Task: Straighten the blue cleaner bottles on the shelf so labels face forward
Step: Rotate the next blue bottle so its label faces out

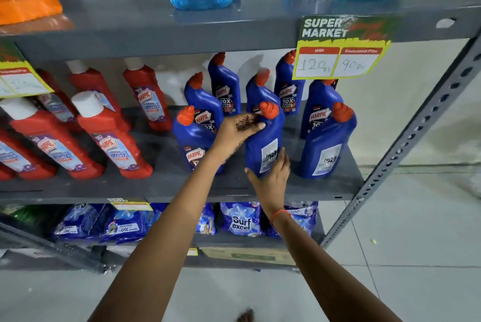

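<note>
— Hands first: our left hand [235, 129] wraps the neck of the blue bottle [264, 144] in the front row of the shelf [166, 186], and our right hand [272, 181] is spread open against its bottom.

— Its back label faces us. If we spin it fast, we might bump the front-left bottle [191, 142] just beside it and tip it over

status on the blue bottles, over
Left hand on shoulder of middle front bottle, right hand at its base. Back label facing out, same on right front bottle. Neighbours close, nothing blocking.
</note>
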### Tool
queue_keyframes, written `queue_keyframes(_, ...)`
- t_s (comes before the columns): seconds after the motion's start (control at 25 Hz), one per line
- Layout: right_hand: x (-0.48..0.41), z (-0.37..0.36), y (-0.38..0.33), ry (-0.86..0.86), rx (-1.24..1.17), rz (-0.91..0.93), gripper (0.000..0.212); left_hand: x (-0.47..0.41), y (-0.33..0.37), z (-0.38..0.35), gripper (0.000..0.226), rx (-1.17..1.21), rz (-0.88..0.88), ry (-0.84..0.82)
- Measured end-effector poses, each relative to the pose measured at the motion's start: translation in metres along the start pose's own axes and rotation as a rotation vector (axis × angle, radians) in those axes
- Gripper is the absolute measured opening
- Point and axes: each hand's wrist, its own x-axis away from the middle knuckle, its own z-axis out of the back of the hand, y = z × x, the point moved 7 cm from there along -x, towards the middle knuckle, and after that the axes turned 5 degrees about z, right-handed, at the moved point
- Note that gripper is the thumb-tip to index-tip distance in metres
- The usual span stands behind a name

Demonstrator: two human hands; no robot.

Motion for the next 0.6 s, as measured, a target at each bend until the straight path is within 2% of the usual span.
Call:
queue_keyframes(0.16,-0.009,-0.012,-0.002,0.041,0.013,-0.056,0.110,-0.003,-0.004,0.004,0.019,0.076,0.001,0.024)
queue_keyframes(0.32,-0.020,-0.009,-0.004,0.084,0.011,-0.085,0.104,-0.001,-0.003,0.003,0.023,0.087,-0.018,0.026)
queue_keyframes(0.48,-0.027,0.008,-0.008,0.079,0.016,0.016,0.099,-0.005,0.002,0.006,0.019,0.130,-0.021,-0.017)
queue_keyframes(0.6,-0.042,0.017,-0.023,-0.049,-0.010,0.147,0.095,-0.010,0.005,0.001,0.010,0.301,0.064,-0.103)
